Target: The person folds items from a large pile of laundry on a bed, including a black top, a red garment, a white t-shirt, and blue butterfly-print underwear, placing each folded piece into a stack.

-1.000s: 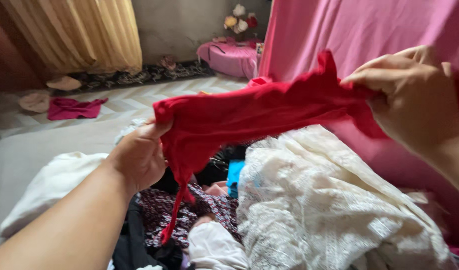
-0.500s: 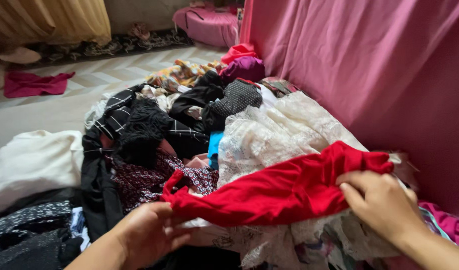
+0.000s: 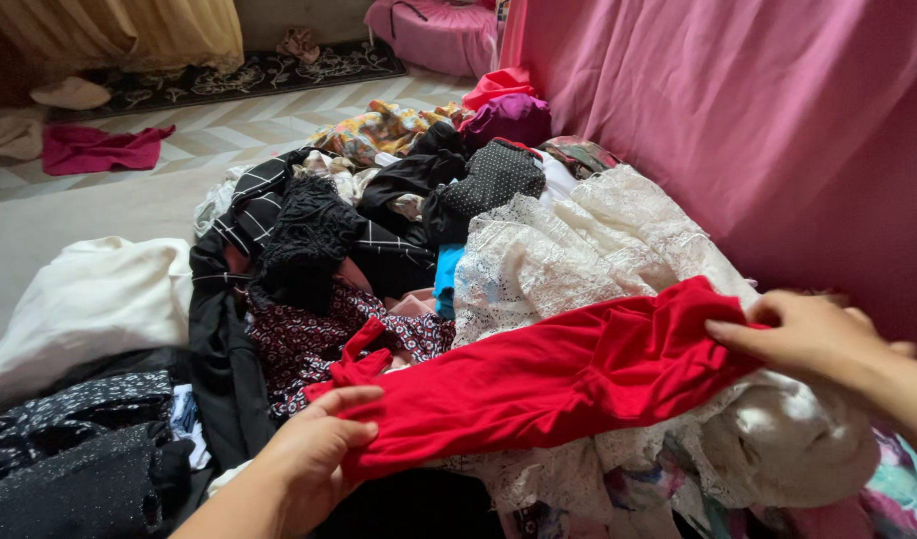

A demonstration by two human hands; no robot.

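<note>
Across the near part of a heaped pile of clothes, a red garment [image 3: 558,384] lies stretched between two bare hands. At its lower end, the left hand [image 3: 313,459] has its grip clamped on the cloth, thumb on top and fingers curled underneath. At the upper end, the right hand [image 3: 813,334] pinches the far edge, its grip closed on the fabric with fingertips [image 3: 723,329] pressing into it. A knotted red strap sits just above the left hand.

Beneath the garment, between the two hands, lies a cream lace fabric [image 3: 578,250], which spreads up and away from the right hand. Just beyond the left hand lies a dark maroon patterned cloth [image 3: 308,344], and beyond that a black fuzzy piece [image 3: 304,240] on a black garment with thin white lines [image 3: 259,195]. A strip of bright blue cloth [image 3: 446,274] shows between these and the lace. Farther off sit a black dotted piece [image 3: 493,175], a purple item [image 3: 513,115] and a yellow floral cloth [image 3: 378,125].

To the outer side of the left hand lies a white pillow-like bundle [image 3: 89,299], with black speckled fabric [image 3: 74,459] nearer. Behind the right hand hangs a pink fabric wall [image 3: 738,110]. Well apart, on the pale zigzag floor [image 3: 229,130], lies a magenta cloth [image 3: 99,148].
</note>
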